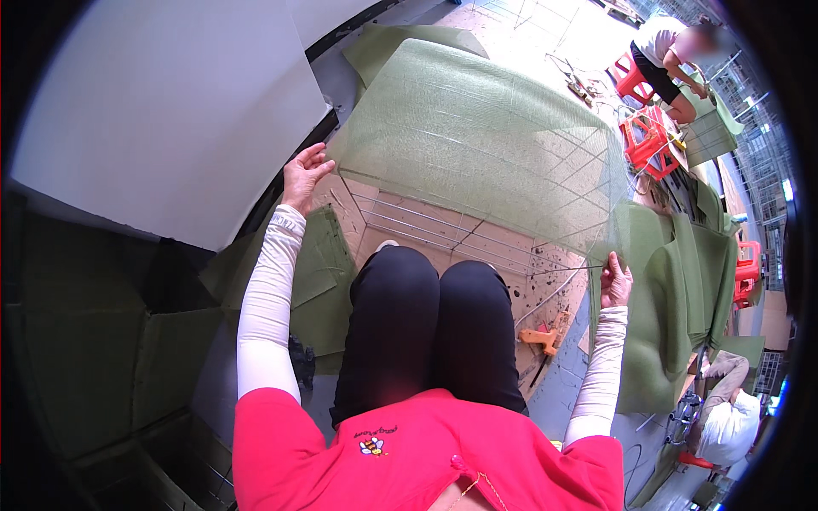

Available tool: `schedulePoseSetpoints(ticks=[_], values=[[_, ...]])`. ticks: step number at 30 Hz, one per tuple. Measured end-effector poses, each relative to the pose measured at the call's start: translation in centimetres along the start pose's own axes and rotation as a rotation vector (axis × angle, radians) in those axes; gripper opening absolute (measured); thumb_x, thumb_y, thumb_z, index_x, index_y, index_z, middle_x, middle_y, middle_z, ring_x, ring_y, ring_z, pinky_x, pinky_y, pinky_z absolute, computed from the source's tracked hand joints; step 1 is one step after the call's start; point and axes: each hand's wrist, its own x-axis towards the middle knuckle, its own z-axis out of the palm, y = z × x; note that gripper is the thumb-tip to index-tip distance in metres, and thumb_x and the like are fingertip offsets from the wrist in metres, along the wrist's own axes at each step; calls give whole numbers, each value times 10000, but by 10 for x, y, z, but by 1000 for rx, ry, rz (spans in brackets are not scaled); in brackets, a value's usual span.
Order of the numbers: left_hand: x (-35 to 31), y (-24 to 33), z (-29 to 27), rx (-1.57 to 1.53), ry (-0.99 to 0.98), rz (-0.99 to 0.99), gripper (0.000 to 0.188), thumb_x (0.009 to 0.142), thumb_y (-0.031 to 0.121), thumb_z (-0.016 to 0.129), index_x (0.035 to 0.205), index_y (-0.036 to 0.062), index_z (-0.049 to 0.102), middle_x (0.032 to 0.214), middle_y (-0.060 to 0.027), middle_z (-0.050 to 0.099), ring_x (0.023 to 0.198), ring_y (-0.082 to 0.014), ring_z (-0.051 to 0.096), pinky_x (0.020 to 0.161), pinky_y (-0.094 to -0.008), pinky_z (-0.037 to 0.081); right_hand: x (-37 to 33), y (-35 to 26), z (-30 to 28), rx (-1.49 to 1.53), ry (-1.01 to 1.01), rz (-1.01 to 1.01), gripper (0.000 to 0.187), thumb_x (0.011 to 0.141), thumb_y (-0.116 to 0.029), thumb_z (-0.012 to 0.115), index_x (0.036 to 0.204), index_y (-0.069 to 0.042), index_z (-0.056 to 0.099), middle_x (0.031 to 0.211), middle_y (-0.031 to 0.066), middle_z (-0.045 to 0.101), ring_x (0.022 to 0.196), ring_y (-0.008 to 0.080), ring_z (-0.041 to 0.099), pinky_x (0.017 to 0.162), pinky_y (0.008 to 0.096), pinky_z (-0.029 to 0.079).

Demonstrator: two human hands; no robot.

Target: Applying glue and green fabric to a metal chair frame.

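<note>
A sheet of green mesh [460, 128] lies over a wire frame [452, 234] in front of my knees, and the frame's thin bars show through it and below its near edge. At the sheet's left near corner, the fingers of my left hand [303, 177] are closed in a pinch on the mesh's edge. My right hand [615, 283] pinches the right near corner of the mesh, beside the end of a wire bar. Exactly how much mesh lies between the fingers is too small to see.
An orange glue gun [542, 339] lies on the stained board right of my knees. More green mesh [669, 298] is heaped at the right. Red stools [649, 140] and a co-worker [669, 60] are at the far right, another person [724, 417] lower right. A white panel [162, 111] stands left.
</note>
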Motion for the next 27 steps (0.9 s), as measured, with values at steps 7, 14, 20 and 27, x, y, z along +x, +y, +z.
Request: schedulePoseSetpoints(ticks=[7, 14, 20, 27], values=[[-5, -1, -3, 22, -16, 26, 518, 724, -66, 745, 1209, 16, 583, 945, -6, 575, 884, -89, 560, 840, -231, 522, -1, 7, -11, -7, -18, -5, 144, 809, -76, 736, 921, -111, 653, 809, -28, 662, 602, 35, 563, 466, 151, 403], [-7, -6, -1, 72, 4, 75, 498, 753, -26, 736, 1222, 35, 580, 970, -9, 588, 879, -90, 574, 805, -220, 504, 0, 16, -19, -60, 7, 13, 134, 801, -85, 748, 886, -104, 647, 790, -31, 653, 589, 35, 550, 469, 158, 398], [-12, -4, 7, 154, 11, 212, 468, 754, -53, 721, 1199, 39, 609, 979, -14, 601, 883, -84, 584, 818, -217, 506, -12, 13, -5, -595, 160, -144, 338, 766, -168, 797, 1002, -18, 605, 866, 30, 640, 710, 127, 588, 657, 244, 480], [-10, -5, 3, 298, -62, 349, 326, 773, -61, 697, 1084, 38, 674, 961, 21, 630, 851, -77, 599, 784, -208, 490, -79, -39, 139, -951, -230, -1164, 252, 740, -80, 739, 982, -57, 672, 935, 108, 646, 888, 260, 624, 770, 351, 509]])
